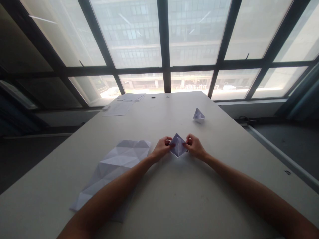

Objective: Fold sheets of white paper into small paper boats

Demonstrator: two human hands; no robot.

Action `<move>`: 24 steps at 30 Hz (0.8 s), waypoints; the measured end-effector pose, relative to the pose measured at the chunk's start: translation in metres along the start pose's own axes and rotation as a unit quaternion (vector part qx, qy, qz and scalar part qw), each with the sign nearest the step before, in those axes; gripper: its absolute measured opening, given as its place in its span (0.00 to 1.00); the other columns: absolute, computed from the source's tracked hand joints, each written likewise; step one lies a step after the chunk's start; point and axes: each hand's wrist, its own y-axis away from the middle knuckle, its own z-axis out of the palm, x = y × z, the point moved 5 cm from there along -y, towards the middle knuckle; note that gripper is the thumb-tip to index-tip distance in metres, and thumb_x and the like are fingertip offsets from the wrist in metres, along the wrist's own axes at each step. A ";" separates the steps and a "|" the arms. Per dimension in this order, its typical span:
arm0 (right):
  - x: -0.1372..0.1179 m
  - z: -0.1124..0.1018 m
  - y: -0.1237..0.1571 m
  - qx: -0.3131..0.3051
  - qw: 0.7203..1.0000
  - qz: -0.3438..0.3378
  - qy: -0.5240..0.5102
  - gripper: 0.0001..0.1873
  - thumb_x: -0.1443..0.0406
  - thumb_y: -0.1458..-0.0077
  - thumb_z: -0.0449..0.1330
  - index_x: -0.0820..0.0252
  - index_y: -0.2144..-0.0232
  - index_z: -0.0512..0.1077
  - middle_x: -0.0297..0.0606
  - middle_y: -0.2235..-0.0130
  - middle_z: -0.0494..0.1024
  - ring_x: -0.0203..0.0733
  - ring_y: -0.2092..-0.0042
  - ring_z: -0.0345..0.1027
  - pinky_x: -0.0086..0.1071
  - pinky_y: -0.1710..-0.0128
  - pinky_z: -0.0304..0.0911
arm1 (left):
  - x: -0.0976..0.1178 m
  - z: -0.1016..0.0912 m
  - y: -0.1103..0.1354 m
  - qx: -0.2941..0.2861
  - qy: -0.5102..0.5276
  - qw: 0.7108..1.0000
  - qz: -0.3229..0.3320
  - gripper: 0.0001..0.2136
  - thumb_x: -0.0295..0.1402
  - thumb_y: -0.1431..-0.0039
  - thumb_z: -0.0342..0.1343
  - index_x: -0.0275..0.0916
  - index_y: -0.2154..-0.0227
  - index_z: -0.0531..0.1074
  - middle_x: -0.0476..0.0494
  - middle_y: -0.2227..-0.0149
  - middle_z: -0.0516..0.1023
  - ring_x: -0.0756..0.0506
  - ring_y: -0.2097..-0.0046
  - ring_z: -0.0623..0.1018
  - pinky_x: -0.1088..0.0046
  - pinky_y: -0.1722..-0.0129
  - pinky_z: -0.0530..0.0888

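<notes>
Between my two hands is a small diamond-shaped piece of folded paper (177, 146), held just above the white table. My left hand (162, 147) pinches its left corner, with the thumb on the near face. On the opposite corner my right hand (195, 146) is closed the same way. A pale crease or opening runs down the middle of the fold. Beyond my right hand stands a folded paper boat (199, 116) on the tabletop. Under and beside my left forearm lies a large creased sheet of paper (119, 159), partly hidden by the arm.
The white table (159, 122) stretches toward a wall of framed windows (139, 33). Several flat paper sheets (119, 108) lie at its far left. A small dark mark (287, 172) shows near the right edge. Blue curtains (302, 89) hang at the sides.
</notes>
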 end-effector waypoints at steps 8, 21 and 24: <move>-0.004 -0.003 -0.004 -0.015 1.000 0.019 -0.017 0.16 0.60 0.52 0.64 0.56 0.70 0.58 0.24 0.77 0.66 0.31 0.79 0.62 0.25 0.82 0.61 | 0.006 0.004 -0.001 -0.014 0.026 0.999 -0.014 0.23 0.44 0.54 0.69 0.31 0.61 0.77 0.39 0.65 0.80 0.45 0.66 0.78 0.73 0.67 0.70; -0.008 0.005 0.001 -0.050 0.993 0.064 -0.082 0.18 0.58 0.53 0.65 0.57 0.65 0.62 0.29 0.73 0.73 0.36 0.73 0.67 0.28 0.75 0.62 | 0.004 0.017 0.005 -0.080 0.126 0.987 -0.068 0.15 0.38 0.51 0.64 0.33 0.63 0.79 0.43 0.70 0.79 0.45 0.68 0.76 0.73 0.68 0.69; -0.015 0.011 0.006 -0.094 0.979 0.105 -0.146 0.21 0.61 0.55 0.66 0.57 0.59 0.64 0.35 0.67 0.78 0.39 0.69 0.70 0.29 0.70 0.63 | 0.004 0.022 0.007 -0.088 0.145 0.982 -0.084 0.15 0.35 0.50 0.64 0.32 0.61 0.79 0.42 0.69 0.79 0.46 0.69 0.76 0.74 0.69 0.68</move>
